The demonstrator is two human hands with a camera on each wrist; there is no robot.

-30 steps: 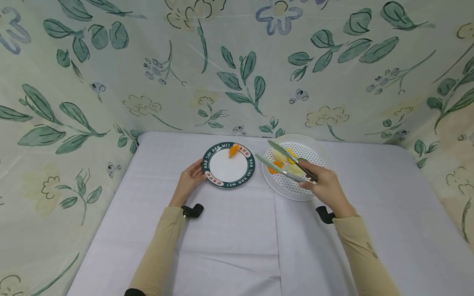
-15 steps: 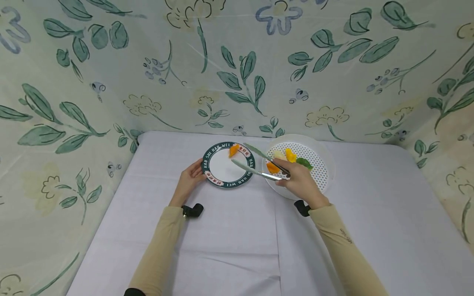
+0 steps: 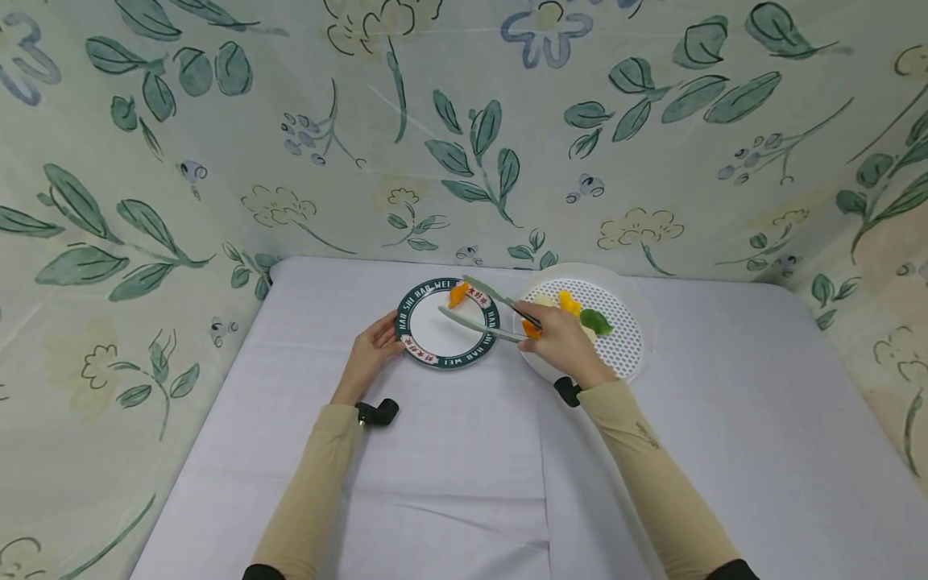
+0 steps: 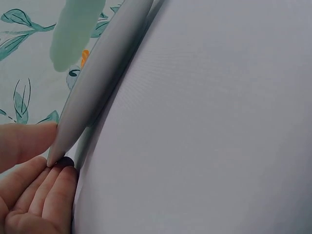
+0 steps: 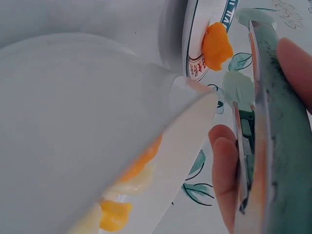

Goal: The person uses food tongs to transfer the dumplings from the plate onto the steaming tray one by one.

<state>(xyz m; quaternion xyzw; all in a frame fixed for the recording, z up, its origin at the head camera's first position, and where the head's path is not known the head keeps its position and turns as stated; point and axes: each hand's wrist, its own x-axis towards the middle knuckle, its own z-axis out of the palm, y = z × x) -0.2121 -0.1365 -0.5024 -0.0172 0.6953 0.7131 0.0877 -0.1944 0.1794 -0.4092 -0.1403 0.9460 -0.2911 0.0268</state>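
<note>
My left hand (image 3: 371,352) pinches the left rim of a round white plate (image 3: 442,326) with a dark green lettered border. In the left wrist view the thumb (image 4: 24,141) lies over the rim and the fingers below it. A small orange piece (image 3: 457,295) lies near the plate's far edge. With my right hand (image 3: 561,338) I hold a pair of tongs (image 3: 474,325), whose pale green tips are spread apart over the plate. One tip is close to the right of the orange piece, the other nearer the plate's middle; nothing is between them.
A round white perforated tray (image 3: 627,350) stands right of the plate, partly under my right hand. It holds yellow pieces (image 3: 569,303), a green piece (image 3: 596,322), pale pieces and an orange one. A white cloth covers the table (image 3: 449,467); a leaf-patterned curtain hangs behind.
My right hand has carried the spread tongs leftward from over the perforated tray to over the plate, near the orange piece. My left hand and the plate have stayed put.
</note>
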